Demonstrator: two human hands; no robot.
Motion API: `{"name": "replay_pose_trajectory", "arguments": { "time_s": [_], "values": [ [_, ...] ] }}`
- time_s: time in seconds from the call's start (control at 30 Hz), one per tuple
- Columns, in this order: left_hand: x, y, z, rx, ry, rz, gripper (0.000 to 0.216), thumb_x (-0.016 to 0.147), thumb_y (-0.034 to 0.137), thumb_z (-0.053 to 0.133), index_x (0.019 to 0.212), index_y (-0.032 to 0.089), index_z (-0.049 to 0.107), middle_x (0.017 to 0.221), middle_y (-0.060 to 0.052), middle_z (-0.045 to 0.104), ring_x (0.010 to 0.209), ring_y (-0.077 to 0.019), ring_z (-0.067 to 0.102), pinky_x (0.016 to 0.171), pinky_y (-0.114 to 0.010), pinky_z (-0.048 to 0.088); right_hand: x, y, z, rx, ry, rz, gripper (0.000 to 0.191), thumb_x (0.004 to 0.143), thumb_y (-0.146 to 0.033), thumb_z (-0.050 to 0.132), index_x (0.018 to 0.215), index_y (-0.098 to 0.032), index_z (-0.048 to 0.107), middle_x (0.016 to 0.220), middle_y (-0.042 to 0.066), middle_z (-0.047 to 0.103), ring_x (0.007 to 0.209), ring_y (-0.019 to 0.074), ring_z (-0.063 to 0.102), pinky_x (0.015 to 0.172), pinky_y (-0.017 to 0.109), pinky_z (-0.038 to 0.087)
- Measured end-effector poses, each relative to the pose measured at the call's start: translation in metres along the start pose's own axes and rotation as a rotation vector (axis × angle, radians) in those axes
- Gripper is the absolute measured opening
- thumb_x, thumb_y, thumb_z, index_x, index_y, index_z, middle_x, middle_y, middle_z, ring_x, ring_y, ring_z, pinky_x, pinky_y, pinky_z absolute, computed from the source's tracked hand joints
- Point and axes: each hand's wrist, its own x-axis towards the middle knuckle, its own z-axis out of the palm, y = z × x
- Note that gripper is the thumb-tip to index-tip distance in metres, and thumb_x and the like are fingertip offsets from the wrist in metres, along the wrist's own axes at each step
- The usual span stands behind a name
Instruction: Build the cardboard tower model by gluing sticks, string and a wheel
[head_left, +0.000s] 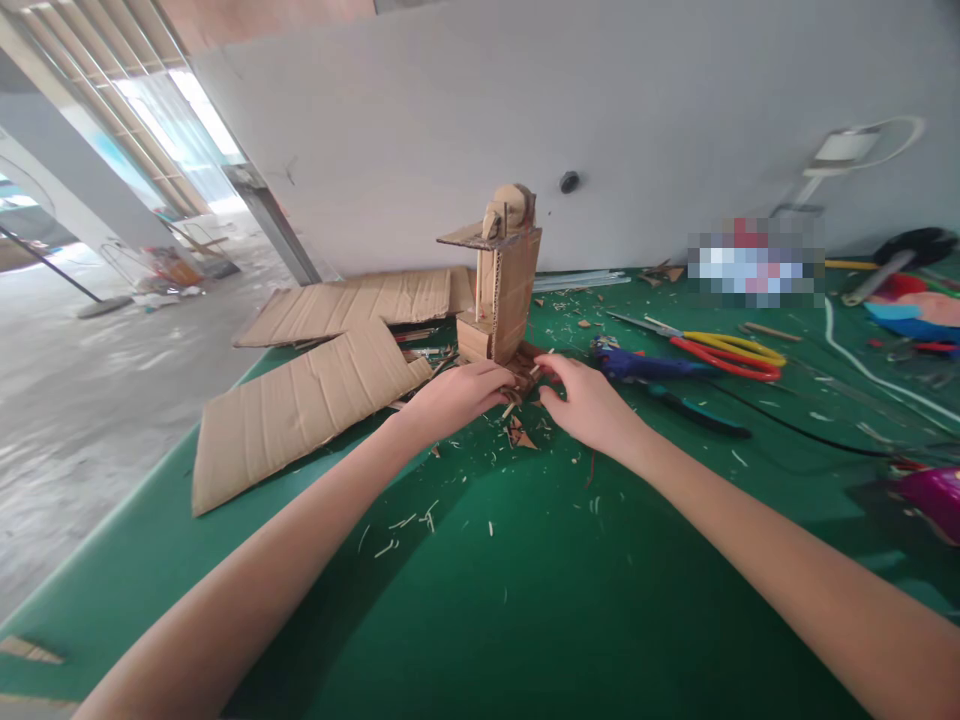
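Note:
A cardboard model stands upright on the green table, with a flat ledge and a rounded piece on top. At its foot lies a small heap of brown scraps and thin sticks. My left hand reaches into this heap from the left, its fingers curled together; what they hold is hidden. From the right, my right hand pinches a short wooden stick between thumb and fingers. Just below the hands lies a torn cardboard scrap.
Two cardboard sheets lie at the left. Right of the hands are a blue glue gun, scissors with red and yellow handles and dark-handled pliers. Clear glue sticks lie near the wall. Small shavings are scattered about.

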Motion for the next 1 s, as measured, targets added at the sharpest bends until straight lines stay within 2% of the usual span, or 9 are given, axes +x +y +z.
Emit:
{"name": "replay_pose_trajectory", "arguments": {
  "time_s": [0.07, 0.17, 0.4, 1.0],
  "values": [
    [-0.001, -0.002, 0.0, -0.021, 0.008, -0.01, 0.02, 0.093, 0.021, 0.046, 0.11, 0.019, 0.057, 0.107, -0.005, 0.063, 0.099, -0.0151, 0.059, 0.086, -0.029, 0.048, -0.007, -0.005, -0.003, -0.028, 0.057, -0.03, 0.025, 0.081, -0.018, 0.05, 0.104, -0.017, 0.06, 0.102, 0.01, 0.066, 0.09, 0.0224, 0.063, 0.08, 0.039, 0.05],
    [-0.002, -0.002, 0.002, -0.024, 0.013, -0.037, 0.02, 0.093, 0.019, 0.046, 0.109, 0.019, 0.057, 0.106, -0.004, 0.064, 0.098, -0.0156, 0.06, 0.085, -0.03, 0.048, -0.017, -0.012, -0.001, 0.014, 0.035, -0.033, 0.013, 0.082, -0.02, 0.051, 0.089, -0.02, 0.061, 0.087, 0.006, 0.068, 0.08, 0.0198, 0.065, 0.073, 0.035, 0.051],
    [0.0, -0.001, 0.005, -0.011, 0.029, -0.075, 0.02, 0.092, 0.019, 0.045, 0.107, 0.018, 0.058, 0.105, -0.005, 0.064, 0.094, -0.0173, 0.061, 0.08, -0.031, 0.049, -0.02, -0.015, 0.019, 0.136, -0.025, 0.0, 0.02, 0.082, -0.019, 0.051, 0.099, -0.02, 0.062, 0.093, 0.006, 0.071, 0.083, 0.0203, 0.067, 0.079, 0.037, 0.053],
    [0.002, 0.002, 0.011, 0.021, 0.041, -0.079, 0.018, 0.093, 0.02, 0.043, 0.104, 0.016, 0.056, 0.1, -0.007, 0.064, 0.09, -0.018, 0.062, 0.076, -0.031, 0.05, -0.011, -0.008, 0.025, 0.157, 0.036, 0.015, 0.015, 0.082, -0.019, 0.055, 0.09, -0.02, 0.067, 0.086, 0.004, 0.073, 0.076, 0.0188, 0.068, 0.071, 0.032, 0.051]
  ]
}}
